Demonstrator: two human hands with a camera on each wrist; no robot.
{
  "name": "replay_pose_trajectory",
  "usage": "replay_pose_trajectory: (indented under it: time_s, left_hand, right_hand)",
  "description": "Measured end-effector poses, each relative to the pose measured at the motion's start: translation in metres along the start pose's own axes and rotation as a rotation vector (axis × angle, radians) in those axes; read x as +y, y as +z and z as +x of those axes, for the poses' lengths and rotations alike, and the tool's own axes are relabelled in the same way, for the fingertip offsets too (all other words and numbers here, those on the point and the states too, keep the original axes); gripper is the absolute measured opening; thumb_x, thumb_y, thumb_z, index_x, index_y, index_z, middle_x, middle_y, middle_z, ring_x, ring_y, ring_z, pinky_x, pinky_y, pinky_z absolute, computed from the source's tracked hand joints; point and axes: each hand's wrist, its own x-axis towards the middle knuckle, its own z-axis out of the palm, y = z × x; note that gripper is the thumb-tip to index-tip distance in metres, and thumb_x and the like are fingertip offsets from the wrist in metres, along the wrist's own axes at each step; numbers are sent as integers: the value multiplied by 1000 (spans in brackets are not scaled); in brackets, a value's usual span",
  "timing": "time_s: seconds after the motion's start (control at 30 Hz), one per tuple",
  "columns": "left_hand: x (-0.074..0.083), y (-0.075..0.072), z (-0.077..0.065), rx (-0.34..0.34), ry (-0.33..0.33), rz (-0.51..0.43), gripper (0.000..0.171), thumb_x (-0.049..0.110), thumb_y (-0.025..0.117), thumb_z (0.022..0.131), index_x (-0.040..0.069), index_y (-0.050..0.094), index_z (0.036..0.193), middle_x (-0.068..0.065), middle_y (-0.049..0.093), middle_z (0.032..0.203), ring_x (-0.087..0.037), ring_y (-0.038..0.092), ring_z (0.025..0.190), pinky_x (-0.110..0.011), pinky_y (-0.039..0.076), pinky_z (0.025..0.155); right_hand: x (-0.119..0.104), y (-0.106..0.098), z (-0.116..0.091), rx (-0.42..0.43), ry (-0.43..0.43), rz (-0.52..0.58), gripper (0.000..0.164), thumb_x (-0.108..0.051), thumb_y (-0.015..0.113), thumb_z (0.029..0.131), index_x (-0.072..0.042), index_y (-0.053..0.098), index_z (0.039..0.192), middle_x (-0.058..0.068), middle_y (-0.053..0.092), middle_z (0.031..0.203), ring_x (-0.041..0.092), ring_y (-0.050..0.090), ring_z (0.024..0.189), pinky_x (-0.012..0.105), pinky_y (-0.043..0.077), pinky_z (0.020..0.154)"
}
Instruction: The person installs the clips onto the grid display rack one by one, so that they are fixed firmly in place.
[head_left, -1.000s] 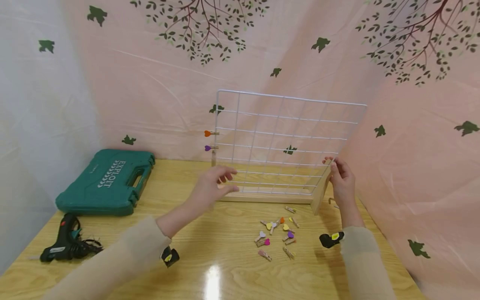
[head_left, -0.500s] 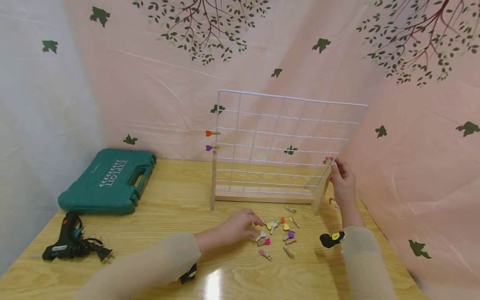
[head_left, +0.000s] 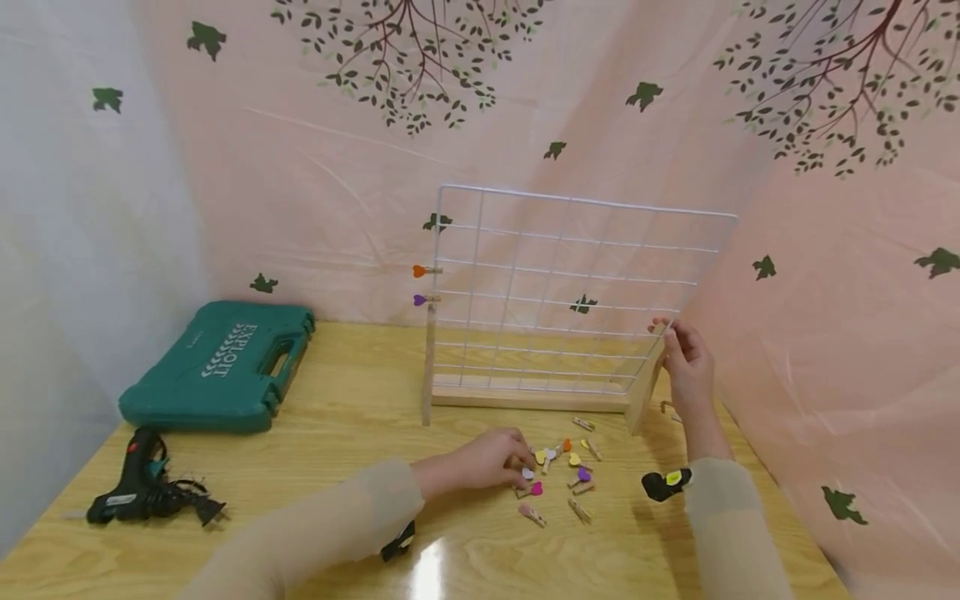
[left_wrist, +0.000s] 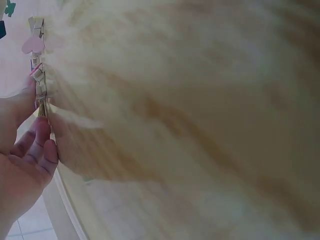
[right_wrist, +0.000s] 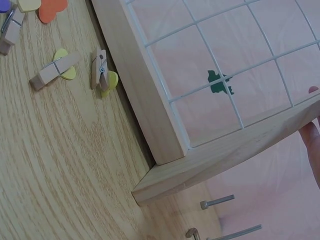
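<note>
My left hand [head_left: 491, 460] reaches into a loose cluster of mini wooden clothespins on the table. Its thumb and fingers are bent about a clothespin with a white heart [head_left: 528, 473], with a gap showing between them. In the left wrist view, the fingers [left_wrist: 42, 142] are close to several clothespins, one with a pink heart [left_wrist: 33, 45]. My right hand [head_left: 690, 367] grips the right wooden upright [head_left: 643, 387] of a stand that holds a white wire grid [head_left: 570, 200]. Orange [head_left: 420, 271] and purple [head_left: 420, 300] heart clothespins are clipped to the grid's left edge.
A green tool case [head_left: 217, 367] lies at the left, with a black glue gun [head_left: 127, 492] and its cord in front. Metal bolts [right_wrist: 217, 201] and a hex key [right_wrist: 192, 233] lie beyond the right upright. A printed pink cloth [head_left: 337, 192] hangs behind.
My left hand has come down from beside the grid to the clothespins, then edged further right among them. The right hand has stayed on the upright.
</note>
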Motion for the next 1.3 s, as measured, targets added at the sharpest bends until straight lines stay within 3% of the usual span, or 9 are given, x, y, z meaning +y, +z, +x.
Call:
replay_pose_trajectory:
  time_s: [0.17, 0.4, 0.63, 0.77, 0.93, 1.1, 1.2, 1.3]
  left_hand:
    - [2, 1, 2, -22, -50, -50, 24, 26, 71, 75, 13, 69, 95, 4, 59, 92, -1, 48, 73, -9, 40, 64]
    - [3, -3, -2, 11, -158, -312, 14, 15, 73, 73, 11, 65, 83, 7, 63, 81, 3, 55, 67, -11, 47, 60]
    - [7, -17, -15, 75, -202, -373, 12, 14, 73, 73, 14, 61, 77, 9, 60, 71, 1, 56, 61, -15, 48, 51]
    - [11, -35, -24, 150, -239, -416, 11, 14, 73, 73, 13, 64, 79, 7, 62, 73, -1, 58, 64, -16, 50, 55]
    - [15, -64, -35, 263, -248, -399, 15, 24, 74, 70, 15, 68, 80, 7, 64, 75, -2, 58, 65, -16, 50, 58]
    - [17, -99, -45, 377, -291, -530, 12, 19, 70, 74, 13, 72, 84, 0, 68, 81, -8, 64, 71, -22, 54, 61]
    - [19, -124, -52, 482, -332, -589, 13, 19, 69, 76, 13, 72, 87, -2, 69, 85, -12, 65, 74, -24, 54, 64]
    - [21, -148, -57, 648, -316, -596, 17, 21, 69, 76, 12, 72, 89, -3, 69, 87, -15, 65, 75, -24, 54, 64]
  right_hand:
    - [0, -2, 0, 8, 11, -15, 35, -2, 44, 91, 19, 36, 119, 23, 51, 119, 23, 54, 106, 25, 52, 77]
    - [-2, 0, -1, -11, 6, -10, 34, -3, 44, 92, 17, 37, 118, 22, 50, 121, 21, 55, 105, 25, 52, 79]
    - [0, -2, 1, -30, -11, 28, 33, -1, 43, 91, 18, 37, 117, 19, 53, 119, 22, 55, 105, 24, 52, 77]
    - [1, -3, 1, -41, -19, 36, 32, 0, 43, 91, 18, 36, 117, 19, 54, 118, 23, 54, 105, 24, 53, 76]
    - [0, -4, 1, -45, -9, 25, 33, -1, 43, 92, 18, 36, 118, 18, 54, 118, 22, 54, 105, 24, 53, 76]
    - [-1, -4, 0, -49, -1, 21, 34, -2, 43, 92, 17, 37, 120, 18, 54, 118, 22, 54, 106, 23, 52, 77]
    - [-1, -5, 1, -54, 2, 23, 34, -2, 42, 92, 17, 36, 120, 18, 53, 119, 22, 53, 106, 24, 52, 77]
    - [-1, -6, 1, -62, 7, 32, 34, -1, 42, 92, 17, 35, 120, 18, 52, 120, 23, 53, 107, 25, 52, 78]
